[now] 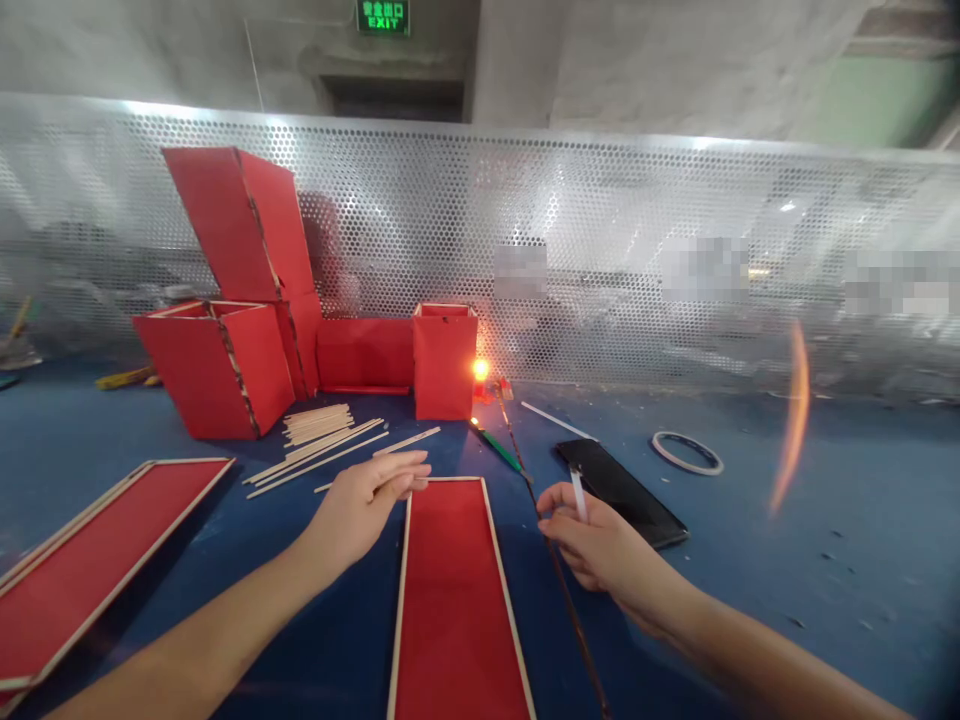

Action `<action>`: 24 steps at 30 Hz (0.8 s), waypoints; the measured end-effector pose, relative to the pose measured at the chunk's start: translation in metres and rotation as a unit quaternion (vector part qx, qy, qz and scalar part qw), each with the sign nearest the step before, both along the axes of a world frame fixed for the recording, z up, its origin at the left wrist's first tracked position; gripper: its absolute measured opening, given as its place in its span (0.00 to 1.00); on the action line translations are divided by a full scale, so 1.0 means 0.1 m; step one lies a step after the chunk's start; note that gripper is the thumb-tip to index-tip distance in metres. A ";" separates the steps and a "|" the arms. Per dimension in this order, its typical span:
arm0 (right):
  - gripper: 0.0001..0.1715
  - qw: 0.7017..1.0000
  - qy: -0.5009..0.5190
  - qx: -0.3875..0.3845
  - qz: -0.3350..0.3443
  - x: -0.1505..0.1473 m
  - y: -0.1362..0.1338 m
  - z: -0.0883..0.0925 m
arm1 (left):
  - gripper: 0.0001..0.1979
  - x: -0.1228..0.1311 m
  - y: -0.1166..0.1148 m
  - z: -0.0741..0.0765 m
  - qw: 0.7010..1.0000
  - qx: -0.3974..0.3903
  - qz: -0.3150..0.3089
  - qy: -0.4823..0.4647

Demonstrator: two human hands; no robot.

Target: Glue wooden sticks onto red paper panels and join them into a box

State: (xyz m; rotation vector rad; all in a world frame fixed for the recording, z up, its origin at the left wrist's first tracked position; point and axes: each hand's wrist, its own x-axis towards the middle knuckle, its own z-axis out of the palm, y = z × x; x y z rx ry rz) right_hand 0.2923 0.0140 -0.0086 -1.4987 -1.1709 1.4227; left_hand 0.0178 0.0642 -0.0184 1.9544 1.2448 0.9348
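My left hand is at the far left corner of a red panel edged with thin wooden strips. Its fingers are pressed together on the short wooden strip along the panel's far edge. To the right, my right hand pinches a white glue stick with a dark tip, held upright. A long dark brown strand runs beside those fingers; whether they touch it I cannot tell. A black phone lies just behind the right hand.
Red boxes stand at the back left, near a lit candle. Loose wooden sticks lie before them. A green-handled knife, a tape roll and another framed red panel lie on the blue table. A perforated metal screen stands behind.
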 end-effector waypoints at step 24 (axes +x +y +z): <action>0.12 1.000 0.008 -0.014 0.015 -0.01 -0.03 0.06 | 0.31 -0.27 -0.05 0.16 0.991 -0.094 -0.013 -0.093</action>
